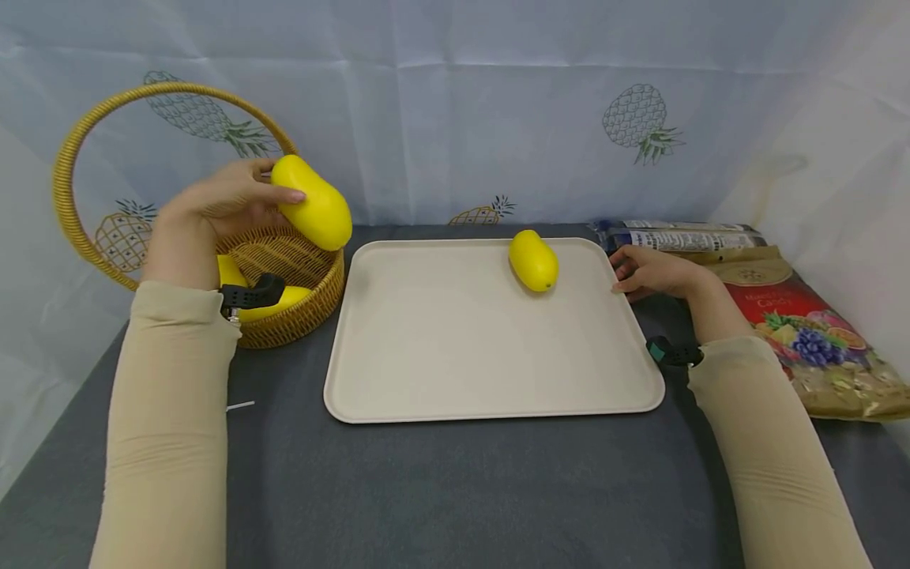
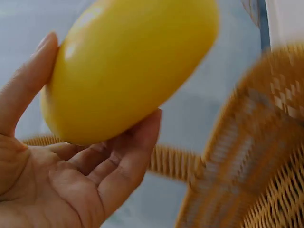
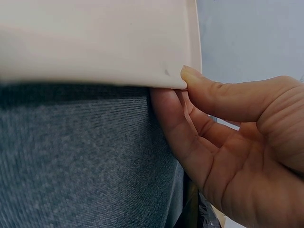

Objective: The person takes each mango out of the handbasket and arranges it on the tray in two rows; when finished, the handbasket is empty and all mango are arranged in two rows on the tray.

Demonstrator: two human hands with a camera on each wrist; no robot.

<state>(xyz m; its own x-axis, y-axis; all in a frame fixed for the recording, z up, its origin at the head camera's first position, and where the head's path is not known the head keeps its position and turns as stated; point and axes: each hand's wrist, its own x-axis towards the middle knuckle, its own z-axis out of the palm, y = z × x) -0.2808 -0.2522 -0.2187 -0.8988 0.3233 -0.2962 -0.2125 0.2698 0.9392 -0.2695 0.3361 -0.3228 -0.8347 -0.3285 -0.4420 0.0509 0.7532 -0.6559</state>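
Observation:
My left hand (image 1: pixel 238 194) grips a smooth yellow mango (image 1: pixel 313 204) above the wicker basket (image 1: pixel 320 304). In the left wrist view the thumb lies on one side of the mango (image 2: pixel 128 66) and the fingers curl under the other. More yellow fruit (image 1: pixel 284 303) lies inside the basket, partly hidden by the wrist. A smaller yellow fruit, like a lemon (image 1: pixel 533 261), rests on the cream tray (image 1: pixel 476 340) near its far edge. At the tray's right side my right hand (image 1: pixel 654 273) pinches the rim, thumb on top and fingers beneath, as the right wrist view shows (image 3: pixel 228 137).
A red and gold candy bag (image 1: pixel 803 324) lies on the right, with a dark printed packet (image 1: pixel 682 235) behind it. The basket's tall handle (image 1: pixel 64 174) arches over the left forearm. A pineapple-print curtain (image 1: pixel 455 118) hangs behind the dark grey tabletop (image 1: pixel 455 490).

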